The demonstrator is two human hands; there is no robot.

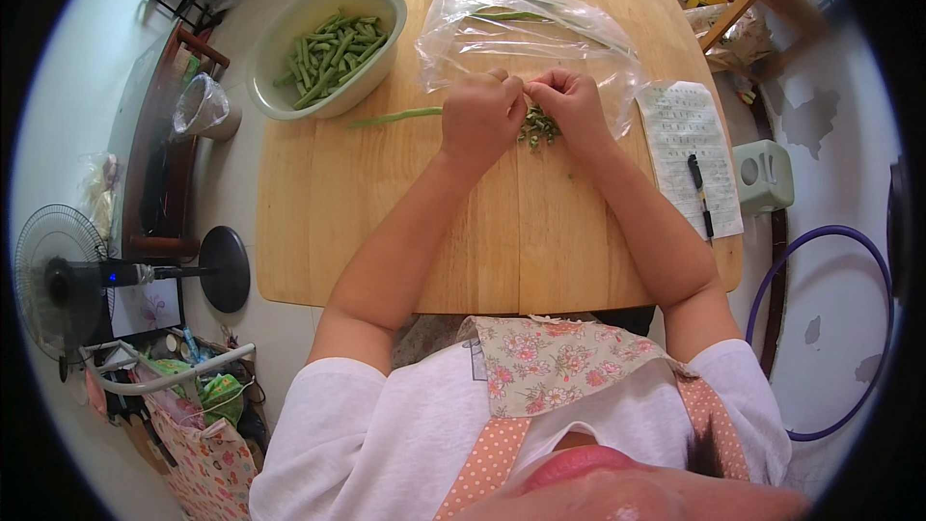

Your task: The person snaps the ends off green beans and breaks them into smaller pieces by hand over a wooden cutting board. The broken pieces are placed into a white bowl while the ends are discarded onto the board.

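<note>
My left hand (483,112) is closed around a long green bean (401,116), whose free part sticks out to the left over the wooden table. Close beside it, my right hand (569,105) has thumb and forefinger pinched together, fingertips nearly meeting those of the left; what lies between them is too small to tell. A small heap of bean ends (537,129) rests on the table below the hands. Behind them is a clear plastic bag (521,43) with a few long beans (510,15) in it. At the upper left, a pale green basin (258,90) holds many broken bean pieces (333,58).
On the right of the wooden table (463,260) lies a paper sheet (669,123) bearing writing, with a black pen (700,192) on it. A light green stool (765,175) stands beyond that edge. Off the left side are a lined bin (217,116) and a standing fan (61,278).
</note>
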